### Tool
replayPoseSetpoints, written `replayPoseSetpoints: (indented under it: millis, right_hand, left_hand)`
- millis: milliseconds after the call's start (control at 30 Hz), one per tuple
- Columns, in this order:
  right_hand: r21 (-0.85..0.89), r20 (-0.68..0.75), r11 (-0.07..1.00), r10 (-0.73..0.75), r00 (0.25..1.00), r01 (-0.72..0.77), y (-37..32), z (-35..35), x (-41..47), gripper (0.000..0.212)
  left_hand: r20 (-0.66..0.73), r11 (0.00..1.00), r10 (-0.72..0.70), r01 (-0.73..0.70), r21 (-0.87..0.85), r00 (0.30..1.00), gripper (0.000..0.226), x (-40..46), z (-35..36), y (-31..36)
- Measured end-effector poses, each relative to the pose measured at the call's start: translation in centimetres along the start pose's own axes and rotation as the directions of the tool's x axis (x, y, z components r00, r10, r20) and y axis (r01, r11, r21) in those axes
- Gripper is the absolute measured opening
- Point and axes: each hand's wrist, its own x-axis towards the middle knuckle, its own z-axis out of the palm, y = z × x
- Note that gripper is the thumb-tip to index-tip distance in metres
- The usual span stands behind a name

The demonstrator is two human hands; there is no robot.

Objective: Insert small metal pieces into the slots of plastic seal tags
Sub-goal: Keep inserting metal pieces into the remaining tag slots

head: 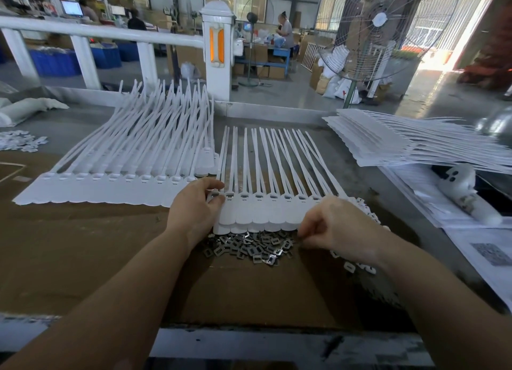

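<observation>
Tags lie in a joined row at the middle of the counter, straps pointing far, with the metal pieces heaped just near of them. Our left hand pinches the row's left end, thumb and fingers at the leftmost slot. Our right hand curls over the heap's right edge; we cannot tell whether its fingers hold a piece. We judge a piece could go in skewed or slip back into the heap, and the row could shift if the left grip slackens.
</observation>
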Motion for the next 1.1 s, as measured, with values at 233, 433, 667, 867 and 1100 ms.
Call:
replayPoseSetpoints:
  millis: [233,433,667,867,1100]
  right_hand:
    - [-0.027,0.056,0.999,0.036,0.998,-0.034,-0.2,0.7,-0.3,0.015]
    - [-0.031,-0.005,0.999,-0.009,1.0,0.009,-0.3,1.1,-0.2,0.013]
    - [-0.038,-0.021,0.99,-0.14,0.99,0.139,-0.8,1.9,0.2,0.021]
    - [-0.044,-0.01,0.987,-0.154,0.988,0.153,-0.8,1.9,0.5,0.016]
    - [0.068,-0.131,0.988,-0.126,0.983,0.136,-0.6,2.0,0.5,0.009]
  left_hand:
    - [-0.001,1.0,0.0,0.0,-0.001,1.0,0.023,-0.1,-0.1,0.0]
    - [-0.004,1.0,0.003,-0.003,0.001,1.0,0.023,-0.1,-0.1,0.0]
    - [0.0,1.0,0.0,0.0,-0.004,1.0,0.023,-0.2,-0.2,0.0]
    - [0.002,1.0,-0.004,0.004,-0.007,1.0,0.023,-0.2,-0.2,0.1]
    - [0.003,1.0,-0.006,0.006,-0.012,1.0,0.023,-0.2,-0.2,0.2]
